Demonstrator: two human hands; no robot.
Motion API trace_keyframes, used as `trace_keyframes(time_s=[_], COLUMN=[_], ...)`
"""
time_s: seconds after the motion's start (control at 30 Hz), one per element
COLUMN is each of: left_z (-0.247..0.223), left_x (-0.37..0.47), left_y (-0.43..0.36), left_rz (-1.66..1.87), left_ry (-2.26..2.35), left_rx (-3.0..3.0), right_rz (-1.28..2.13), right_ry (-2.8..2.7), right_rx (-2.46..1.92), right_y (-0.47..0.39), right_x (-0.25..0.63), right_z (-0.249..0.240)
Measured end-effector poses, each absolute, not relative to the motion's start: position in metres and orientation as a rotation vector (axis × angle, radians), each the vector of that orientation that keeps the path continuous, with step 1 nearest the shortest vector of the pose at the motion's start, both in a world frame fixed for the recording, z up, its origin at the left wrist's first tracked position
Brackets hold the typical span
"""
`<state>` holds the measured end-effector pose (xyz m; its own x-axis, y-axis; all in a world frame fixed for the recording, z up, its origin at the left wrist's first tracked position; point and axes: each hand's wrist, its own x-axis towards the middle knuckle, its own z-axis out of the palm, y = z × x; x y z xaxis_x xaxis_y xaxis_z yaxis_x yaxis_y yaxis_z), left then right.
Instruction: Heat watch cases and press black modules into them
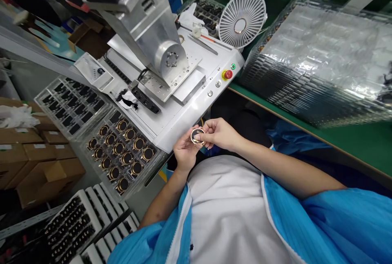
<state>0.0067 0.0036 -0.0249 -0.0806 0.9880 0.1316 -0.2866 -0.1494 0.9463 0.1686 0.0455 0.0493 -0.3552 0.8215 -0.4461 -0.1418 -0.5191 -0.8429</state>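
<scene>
Close to my body, a round gold-rimmed watch case with a dark face is held between both hands. My left hand grips its left side, fingers wrapped round the edge. From the right, my right hand holds the case too, its thumb lying across the dark face. Both hands are just in front of the white machine's front edge. To the left, a clear tray carries several similar gold-rimmed round cases.
Behind the hands stand a metal fixture and a red button. A white fan is at the back. Stacked clear trays fill the green table at right. Cardboard boxes lie far left, where a person's arm also shows.
</scene>
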Motion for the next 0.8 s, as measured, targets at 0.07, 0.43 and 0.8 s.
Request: trace_keyframes(time_s=[0.07, 0.43, 0.8], left_z=[-0.021, -0.004, 0.001], left_x=[0.006, -0.009, -0.002], left_y=[0.003, -0.004, -0.003], left_rz=[1.477, 1.407, 1.442], left_ry=[0.959, 0.951, 1.187], left_rx=[1.039, 1.095, 1.494], right_rz=[1.871, 1.386, 1.822], right_ry=[-0.998, -0.86, -1.189], right_rx=[-1.249, -1.405, -1.182], right_y=[0.065, 0.181, 0.065], right_x=[0.174, 0.195, 0.184], right_z=[0.052, 0.065, 0.066])
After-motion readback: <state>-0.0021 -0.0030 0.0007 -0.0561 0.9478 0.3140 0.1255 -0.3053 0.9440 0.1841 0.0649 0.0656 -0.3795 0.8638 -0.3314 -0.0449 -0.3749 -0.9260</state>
